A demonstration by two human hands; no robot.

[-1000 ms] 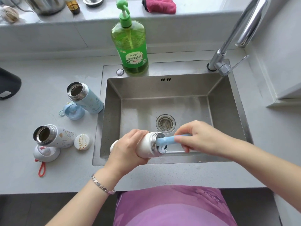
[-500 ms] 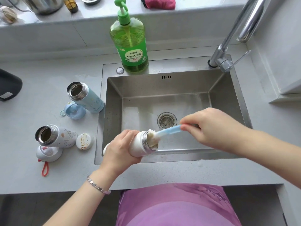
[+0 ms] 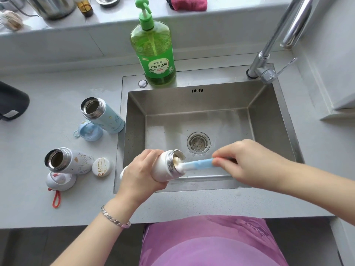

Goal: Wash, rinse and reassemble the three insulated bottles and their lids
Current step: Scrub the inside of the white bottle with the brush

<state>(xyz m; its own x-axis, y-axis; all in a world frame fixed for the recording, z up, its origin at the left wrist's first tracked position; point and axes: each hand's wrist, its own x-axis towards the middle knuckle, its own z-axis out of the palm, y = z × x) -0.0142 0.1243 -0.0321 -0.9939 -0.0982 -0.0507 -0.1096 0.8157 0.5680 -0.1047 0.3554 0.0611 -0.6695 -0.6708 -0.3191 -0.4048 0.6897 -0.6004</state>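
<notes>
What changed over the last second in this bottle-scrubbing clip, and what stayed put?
The right hand drew the brush rightward, partly out of the white bottle; its foamy head now sits at the mouth instead of deep inside. The left hand kept gripping that bottle. The blue bottle and patterned bottle stayed put.

green soap btl (image 3: 153, 54), faucet (image 3: 266, 72), pink cloth (image 3: 187, 3)

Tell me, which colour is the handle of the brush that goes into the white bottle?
Light blue: the brush handle shows best in the head view.
</notes>
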